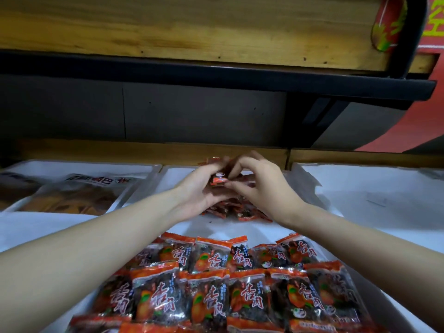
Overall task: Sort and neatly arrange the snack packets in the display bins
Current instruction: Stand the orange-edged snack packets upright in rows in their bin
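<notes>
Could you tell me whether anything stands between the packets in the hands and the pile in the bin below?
Nothing visible does. The left hand and right hand hold the small orange packets just above the loose pile in the white bin, with open space between.

Wooden shelf (168, 27) above grey back panel (192, 111); red sign (430, 45) at right.

Dim overall; shelf (216, 75) underside nearly black. I get near packets (216, 296) sharp, with white glare streaks on wrappers. Blur smears left hand (199, 188), right hand (262, 186) and pinched packet (218, 180). Far-left bag (79, 188) soft. Shelf edge bows at right.
</notes>
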Action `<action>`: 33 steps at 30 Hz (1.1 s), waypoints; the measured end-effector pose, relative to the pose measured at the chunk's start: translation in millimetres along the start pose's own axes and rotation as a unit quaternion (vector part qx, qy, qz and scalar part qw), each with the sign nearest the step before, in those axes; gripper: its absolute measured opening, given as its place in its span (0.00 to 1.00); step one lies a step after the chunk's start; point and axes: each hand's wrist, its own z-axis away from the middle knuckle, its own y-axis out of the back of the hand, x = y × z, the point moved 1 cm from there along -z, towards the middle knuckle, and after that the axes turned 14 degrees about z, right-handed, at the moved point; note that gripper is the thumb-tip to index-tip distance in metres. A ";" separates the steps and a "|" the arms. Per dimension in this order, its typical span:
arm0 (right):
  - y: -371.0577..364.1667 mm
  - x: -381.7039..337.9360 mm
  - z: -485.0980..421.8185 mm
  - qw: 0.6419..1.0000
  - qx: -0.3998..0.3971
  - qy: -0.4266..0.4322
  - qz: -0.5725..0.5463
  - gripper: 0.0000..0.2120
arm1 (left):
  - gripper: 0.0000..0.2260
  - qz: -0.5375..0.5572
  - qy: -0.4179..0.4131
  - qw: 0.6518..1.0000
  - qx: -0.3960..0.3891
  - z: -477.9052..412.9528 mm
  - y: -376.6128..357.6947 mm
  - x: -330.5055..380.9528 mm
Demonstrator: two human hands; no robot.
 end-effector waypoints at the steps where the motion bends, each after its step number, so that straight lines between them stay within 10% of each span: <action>1: -0.3 -4.3 -0.8 1.000 -0.015 0.008 -0.008 0.07 | 0.11 -0.024 -0.015 1.000 -0.001 4.3 2.7 1.7; 9: -5.4 37.9 -5.3 0.991 -0.091 -0.097 -0.010 0.12 | 0.12 -0.148 -0.061 0.983 0.085 21.0 42.9 16.2; 20: -71.4 87.7 13.8 0.873 -0.445 -0.147 0.137 0.35 | 0.16 -0.165 -0.058 0.979 0.107 20.7 69.7 13.1; 33: -78.8 79.1 13.3 0.877 -0.433 -0.163 0.127 0.12 | 0.18 -0.154 -0.046 0.979 0.123 21.3 69.4 11.0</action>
